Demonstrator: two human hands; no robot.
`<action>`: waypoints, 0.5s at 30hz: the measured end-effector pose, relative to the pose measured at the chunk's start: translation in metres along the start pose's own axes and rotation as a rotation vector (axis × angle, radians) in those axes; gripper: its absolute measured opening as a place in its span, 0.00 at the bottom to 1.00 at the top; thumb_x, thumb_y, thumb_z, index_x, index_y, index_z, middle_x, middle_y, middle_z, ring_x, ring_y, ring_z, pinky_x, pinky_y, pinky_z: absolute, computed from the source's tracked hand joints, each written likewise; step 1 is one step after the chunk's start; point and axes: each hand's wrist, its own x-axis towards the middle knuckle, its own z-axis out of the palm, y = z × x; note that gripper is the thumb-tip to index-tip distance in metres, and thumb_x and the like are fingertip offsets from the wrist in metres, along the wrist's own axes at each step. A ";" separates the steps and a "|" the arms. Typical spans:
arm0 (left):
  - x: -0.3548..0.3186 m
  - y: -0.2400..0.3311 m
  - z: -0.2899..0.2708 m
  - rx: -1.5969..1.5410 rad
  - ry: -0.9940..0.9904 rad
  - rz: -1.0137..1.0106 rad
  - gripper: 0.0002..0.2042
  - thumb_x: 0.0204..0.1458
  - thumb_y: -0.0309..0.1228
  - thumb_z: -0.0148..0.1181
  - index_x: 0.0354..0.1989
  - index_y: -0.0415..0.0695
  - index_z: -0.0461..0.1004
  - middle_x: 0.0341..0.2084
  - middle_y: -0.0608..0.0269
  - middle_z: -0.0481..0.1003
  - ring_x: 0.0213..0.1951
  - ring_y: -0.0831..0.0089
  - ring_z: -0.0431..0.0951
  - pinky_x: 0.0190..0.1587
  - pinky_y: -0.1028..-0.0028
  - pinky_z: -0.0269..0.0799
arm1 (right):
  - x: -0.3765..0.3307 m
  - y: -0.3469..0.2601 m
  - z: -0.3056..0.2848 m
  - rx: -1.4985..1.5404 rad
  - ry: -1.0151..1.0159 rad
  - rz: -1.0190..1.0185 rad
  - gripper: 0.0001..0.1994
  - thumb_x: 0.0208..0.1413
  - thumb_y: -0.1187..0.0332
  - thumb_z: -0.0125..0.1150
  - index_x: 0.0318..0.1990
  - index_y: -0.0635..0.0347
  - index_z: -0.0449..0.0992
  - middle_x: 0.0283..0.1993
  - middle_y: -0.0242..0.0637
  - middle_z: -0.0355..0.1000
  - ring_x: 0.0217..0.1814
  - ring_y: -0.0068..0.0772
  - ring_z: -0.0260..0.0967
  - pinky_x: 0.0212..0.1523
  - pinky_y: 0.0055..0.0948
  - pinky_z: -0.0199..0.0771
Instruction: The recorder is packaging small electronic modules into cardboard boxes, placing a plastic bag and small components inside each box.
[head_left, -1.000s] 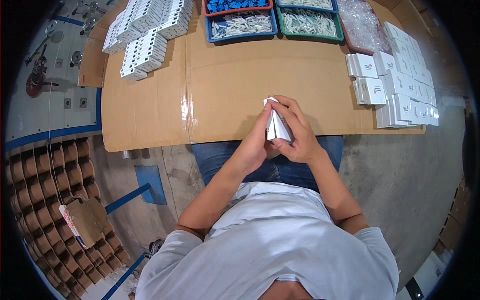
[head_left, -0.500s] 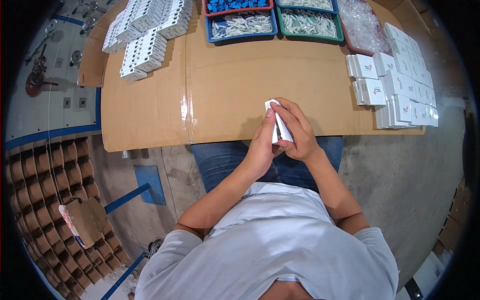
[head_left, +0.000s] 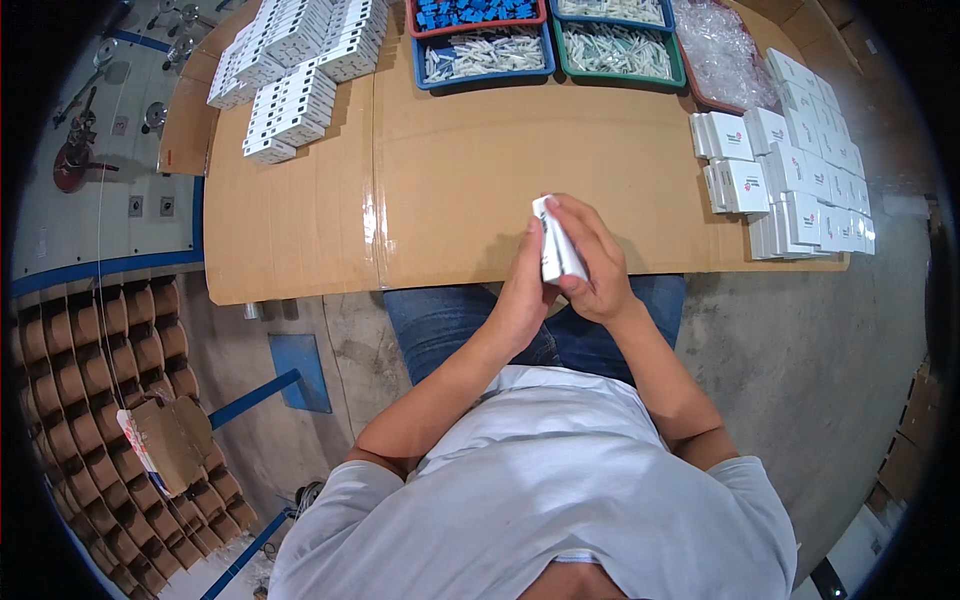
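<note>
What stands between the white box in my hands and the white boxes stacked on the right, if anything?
No separate object visibly does. Your right hand covers the right side of the white box; beyond it, the cardboard surface runs to the stacked white boxes.

We count two hands [head_left: 519, 292] [head_left: 603, 270], one white carton [head_left: 562, 256], five trays [head_left: 626, 79] — two blue, two reddish, one green — and two groups of stacked white boxes [head_left: 288, 112] [head_left: 818, 180], individually not countable.
</note>
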 end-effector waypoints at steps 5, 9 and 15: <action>0.006 -0.010 -0.007 0.358 -0.058 0.248 0.32 0.68 0.59 0.42 0.68 0.45 0.59 0.52 0.62 0.72 0.48 0.73 0.75 0.50 0.71 0.73 | 0.003 0.004 -0.004 0.128 0.049 0.160 0.44 0.66 0.31 0.35 0.67 0.68 0.66 0.69 0.57 0.62 0.70 0.56 0.63 0.73 0.44 0.52; -0.001 0.001 -0.002 0.557 0.026 0.102 0.38 0.66 0.64 0.35 0.68 0.42 0.59 0.56 0.56 0.72 0.54 0.64 0.77 0.57 0.65 0.74 | 0.009 -0.007 0.002 0.309 0.012 0.200 0.43 0.63 0.34 0.45 0.70 0.66 0.63 0.74 0.52 0.58 0.77 0.54 0.55 0.76 0.44 0.47; -0.002 0.022 0.002 0.104 -0.038 0.031 0.36 0.65 0.65 0.36 0.62 0.44 0.65 0.51 0.55 0.75 0.52 0.65 0.80 0.51 0.67 0.79 | 0.005 -0.003 -0.012 0.125 -0.171 0.123 0.48 0.45 0.45 0.75 0.70 0.65 0.64 0.71 0.52 0.60 0.74 0.50 0.59 0.70 0.41 0.60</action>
